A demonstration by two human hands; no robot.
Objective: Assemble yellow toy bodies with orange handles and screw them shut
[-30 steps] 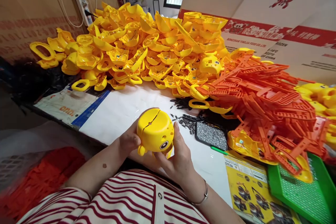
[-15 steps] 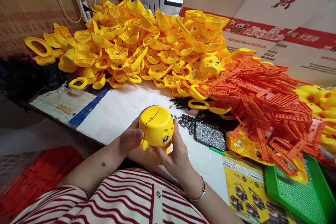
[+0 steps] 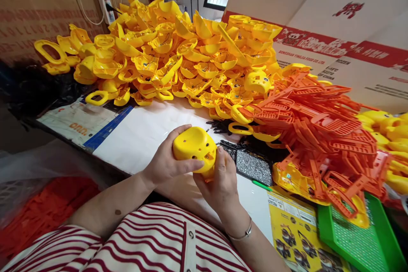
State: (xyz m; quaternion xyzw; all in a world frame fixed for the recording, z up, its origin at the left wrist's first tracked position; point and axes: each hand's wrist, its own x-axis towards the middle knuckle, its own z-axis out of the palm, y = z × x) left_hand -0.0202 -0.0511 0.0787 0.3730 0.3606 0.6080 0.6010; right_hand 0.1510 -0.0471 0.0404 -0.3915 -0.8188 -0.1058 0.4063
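Observation:
Both hands hold one yellow plastic toy body (image 3: 193,144) above the white work surface. A rounded face with several small holes and one square opening is turned up. My left hand (image 3: 168,157) wraps its left side, with the thumb laid across the front. On the right side, my right hand (image 3: 219,174) grips it with thumb and fingers closed, partly hiding the lower end. Just beyond lie small black parts (image 3: 228,146) and a black tray of small silvery pieces (image 3: 254,167), which look like screws.
A tall heap of yellow plastic shells (image 3: 178,59) spans the back of the table. Orange plastic parts (image 3: 318,123) are piled at right, above a green tray (image 3: 360,229). A green stick (image 3: 262,185) lies by the black tray. Cardboard boxes (image 3: 318,21) stand behind.
The toy body has been turned over in my hands: the seamed end and the eye no longer show, and the side with holes faces up. My left hand has shifted around it.

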